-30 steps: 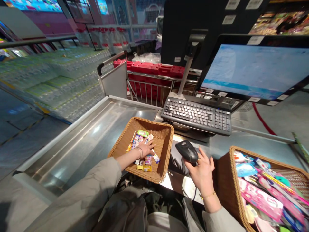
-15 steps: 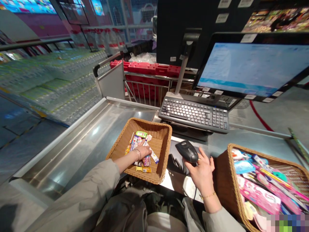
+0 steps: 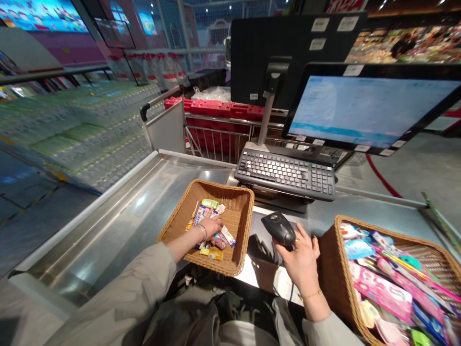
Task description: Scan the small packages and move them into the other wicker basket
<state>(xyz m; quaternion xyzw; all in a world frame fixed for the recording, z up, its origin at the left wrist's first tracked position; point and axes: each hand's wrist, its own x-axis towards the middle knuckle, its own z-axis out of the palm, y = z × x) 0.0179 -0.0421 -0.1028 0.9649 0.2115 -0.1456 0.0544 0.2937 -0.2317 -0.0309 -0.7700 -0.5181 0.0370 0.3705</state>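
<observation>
My left hand (image 3: 211,225) is inside the left wicker basket (image 3: 173,211), its fingers apart and lying on small packaged sweets. Around it I see a green packet (image 3: 209,203), a white-and-blue packet (image 3: 228,236) and a yellow packet (image 3: 212,253). A pink-and-blue packet (image 3: 219,240) lies just below the fingers. My right hand (image 3: 302,262) grips a black barcode scanner (image 3: 278,228) between thumb and fingers, with some fingertips stretched out. The scanner is held above the counter, between the two baskets.
A second wicker basket (image 3: 329,250) full of colourful packaged goods stands at the right. Behind are a black keyboard (image 3: 284,172) and a lit monitor (image 3: 370,110). The metal counter (image 3: 133,192) extends left. A shopping cart (image 3: 212,139) and stacked bottles (image 3: 82,129) stand beyond.
The view has tilted up slightly. My left hand has shifted a little among the packets, and the pink-and-blue packet shows more. The right hand keeps its grip on the barcode scanner.
</observation>
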